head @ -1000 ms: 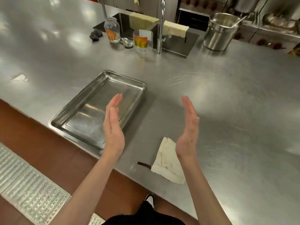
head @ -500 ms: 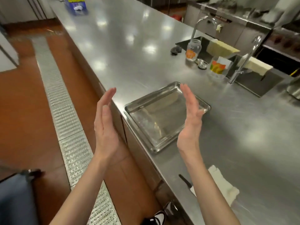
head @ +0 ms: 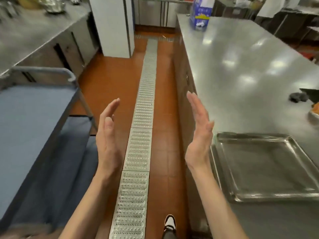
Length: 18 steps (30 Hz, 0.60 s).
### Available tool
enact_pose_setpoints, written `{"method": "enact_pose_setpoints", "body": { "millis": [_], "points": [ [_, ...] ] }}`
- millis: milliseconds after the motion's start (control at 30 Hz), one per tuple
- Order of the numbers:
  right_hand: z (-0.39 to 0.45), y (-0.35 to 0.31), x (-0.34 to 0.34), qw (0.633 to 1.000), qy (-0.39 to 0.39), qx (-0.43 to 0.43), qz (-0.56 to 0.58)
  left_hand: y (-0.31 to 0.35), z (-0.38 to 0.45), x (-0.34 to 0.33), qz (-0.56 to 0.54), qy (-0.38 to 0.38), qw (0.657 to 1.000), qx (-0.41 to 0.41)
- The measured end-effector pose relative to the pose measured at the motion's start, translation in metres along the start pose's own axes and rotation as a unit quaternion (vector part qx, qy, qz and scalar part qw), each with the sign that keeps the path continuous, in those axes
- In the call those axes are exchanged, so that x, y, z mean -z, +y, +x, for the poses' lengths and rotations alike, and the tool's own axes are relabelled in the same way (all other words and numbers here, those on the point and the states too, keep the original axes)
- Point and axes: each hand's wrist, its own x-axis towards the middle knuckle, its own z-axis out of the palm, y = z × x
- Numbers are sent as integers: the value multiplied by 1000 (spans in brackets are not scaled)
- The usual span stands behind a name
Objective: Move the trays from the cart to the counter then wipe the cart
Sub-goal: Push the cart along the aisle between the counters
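Swung round to the left since half a second ago, the view is now filled by the aisle floor, and the steel tray (head: 264, 167), which was seen dead ahead between the hands, is now found off to the right, flat on the near edge of the counter (head: 241, 69). Nearest, a black-and-white shoe (head: 170, 222) is planted on the red tile beside the long metal floor drain grate (head: 138, 152). Both hands are held up over the aisle, palms turned toward each other and well apart: the left hand (head: 107, 135) is spread with straight, relaxed fingers and nothing in it, and the right hand (head: 198, 135) is likewise flat and empty, just beside the tray's left rim, though contact cannot be told. On the left, the blue cart (head: 29, 128) is seen with its top shelf bare and a lower shelf showing beneath. Farther along the counter a dark crumpled lump (head: 297, 97) is seen by the right edge, and at the far end a blue-and-white carton (head: 200, 13) is stood upright.
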Motion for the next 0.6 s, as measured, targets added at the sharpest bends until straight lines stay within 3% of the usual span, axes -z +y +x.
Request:
{"method": "enact_pose_setpoints", "body": {
  "millis": [367,600],
  "points": [
    [53,31,-126,980,-174,26,97,-9,34,83,90,188,978,8],
    [59,43,-208,930,-313,17,190,0,27,125,181,299,937,-5]
  ]
}}
